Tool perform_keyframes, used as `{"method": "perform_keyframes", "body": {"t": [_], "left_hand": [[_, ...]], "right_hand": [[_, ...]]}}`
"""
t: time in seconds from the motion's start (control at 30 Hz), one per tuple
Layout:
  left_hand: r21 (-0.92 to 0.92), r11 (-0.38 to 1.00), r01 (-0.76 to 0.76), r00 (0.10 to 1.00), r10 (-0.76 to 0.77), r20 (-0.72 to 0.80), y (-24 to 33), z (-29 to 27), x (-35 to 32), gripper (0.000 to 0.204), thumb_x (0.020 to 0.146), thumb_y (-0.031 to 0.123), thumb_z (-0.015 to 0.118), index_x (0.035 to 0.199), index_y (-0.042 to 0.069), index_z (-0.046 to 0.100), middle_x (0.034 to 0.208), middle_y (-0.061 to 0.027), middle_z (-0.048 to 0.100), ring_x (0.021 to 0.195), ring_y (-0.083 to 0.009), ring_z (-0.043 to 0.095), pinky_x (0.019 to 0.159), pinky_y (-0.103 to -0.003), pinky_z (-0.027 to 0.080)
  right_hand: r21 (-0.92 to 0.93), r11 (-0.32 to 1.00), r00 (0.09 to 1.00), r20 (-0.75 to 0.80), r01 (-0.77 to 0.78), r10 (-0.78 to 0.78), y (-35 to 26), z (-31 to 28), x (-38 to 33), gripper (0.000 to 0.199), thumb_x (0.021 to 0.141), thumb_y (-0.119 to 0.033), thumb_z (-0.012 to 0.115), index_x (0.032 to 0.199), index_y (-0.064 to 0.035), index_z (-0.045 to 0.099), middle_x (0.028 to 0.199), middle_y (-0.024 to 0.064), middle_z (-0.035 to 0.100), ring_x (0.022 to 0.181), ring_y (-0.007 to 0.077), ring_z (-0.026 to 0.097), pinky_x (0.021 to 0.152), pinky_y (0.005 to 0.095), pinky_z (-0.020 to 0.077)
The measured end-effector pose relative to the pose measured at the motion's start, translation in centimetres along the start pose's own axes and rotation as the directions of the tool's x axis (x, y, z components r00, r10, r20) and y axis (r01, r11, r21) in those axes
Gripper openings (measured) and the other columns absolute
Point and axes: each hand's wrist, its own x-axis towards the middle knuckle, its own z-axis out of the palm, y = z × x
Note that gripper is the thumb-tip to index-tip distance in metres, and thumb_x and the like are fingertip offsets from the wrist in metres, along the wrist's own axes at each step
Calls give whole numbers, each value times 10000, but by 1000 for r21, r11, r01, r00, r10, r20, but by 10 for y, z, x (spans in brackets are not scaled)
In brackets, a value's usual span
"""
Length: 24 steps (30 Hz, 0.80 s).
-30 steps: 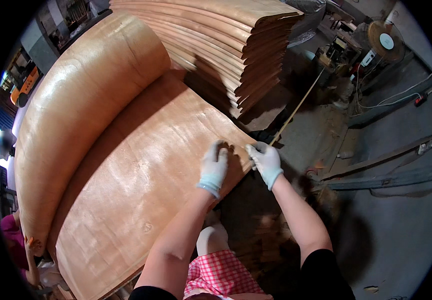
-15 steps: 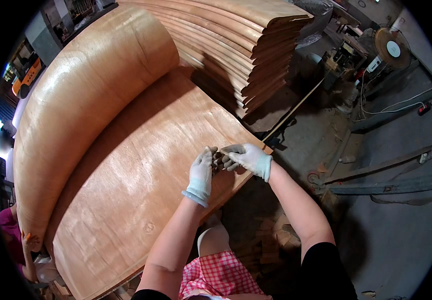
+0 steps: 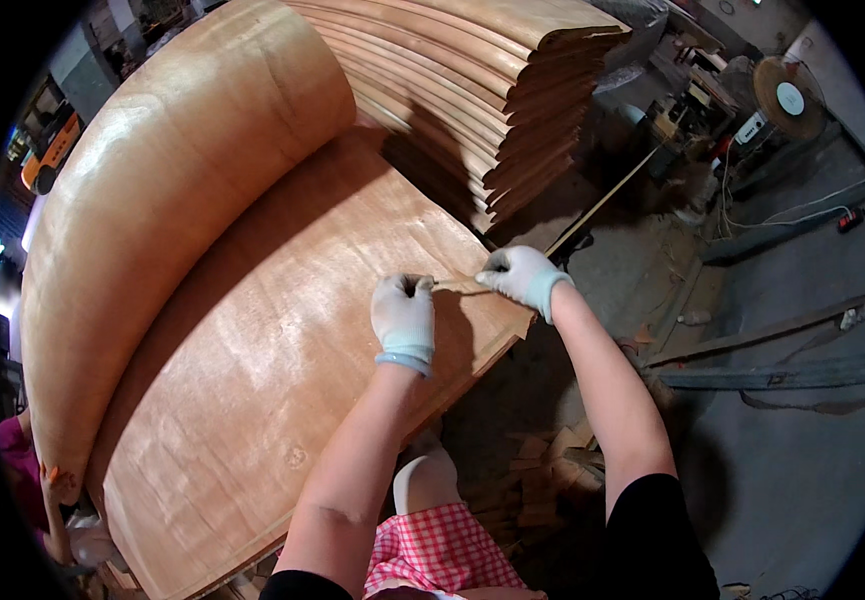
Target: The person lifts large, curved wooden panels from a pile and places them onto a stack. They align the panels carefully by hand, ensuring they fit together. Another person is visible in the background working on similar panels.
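A thin, pale strip (image 3: 458, 286), perhaps veneer or tape, spans the gap between my two hands over the wood sheet (image 3: 242, 370). My left hand (image 3: 403, 318), in a white glove with a pale blue cuff, is closed on one end of it. At the other end, near the sheet's right corner, my gloved right hand (image 3: 522, 278) pinches it between thumb and fingers. The strip's exact material is too small to tell. Along the far left side, a wide veneer sheet (image 3: 182, 150) is curled up into a large roll.
Behind the work stands a tall stack of folded veneer sheets (image 3: 452, 95). Wood scraps (image 3: 542, 480) lie on the floor below the near edge. At the far left a co-worker's hand (image 3: 58, 484) touches the roll. A machine (image 3: 687, 115) stands at the upper right.
My hands have drawn apart, the right one moving right and slightly up, the left slightly left. The pale strip now shows stretched between them.
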Motion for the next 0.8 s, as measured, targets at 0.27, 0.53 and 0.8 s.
{"method": "perform_keyframes", "body": {"t": [0.27, 0.53, 0.8], "left_hand": [[349, 934, -81, 996, 66, 53, 4, -8, 12, 230, 821, 266, 681, 787, 39, 656, 909, -161, 625, 852, -345, 608, 770, -426, 493], [398, 914, -76, 993, 33, 115, -10, -2, 16, 175, 816, 213, 664, 876, 49, 646, 942, -169, 622, 899, -354, 611, 790, -429, 498], [401, 839, -368, 912, 410, -20, 0, 13, 20, 540, 838, 248, 622, 1310, 15, 497, 1335, -228, 504, 1255, -377, 460, 1087, -473, 315]], "right_hand": [[-251, 956, 983, 62, -153, 174, -8, 8, 49, 383, 809, -365, 683, 1033, -55, 707, 1065, 169, 679, 958, 323, 654, 859, 396, 510], [-154, 975, 983, 71, -157, 170, 18, 29, 72, 366, 746, -275, 795, 966, -3, 688, 863, 142, 696, 747, 242, 640, 728, 376, 522], [-186, 972, 984, 84, -141, 159, 13, 28, 72, 407, 736, -330, 790, 968, -11, 690, 898, 160, 701, 801, 278, 666, 757, 382, 529]]}}
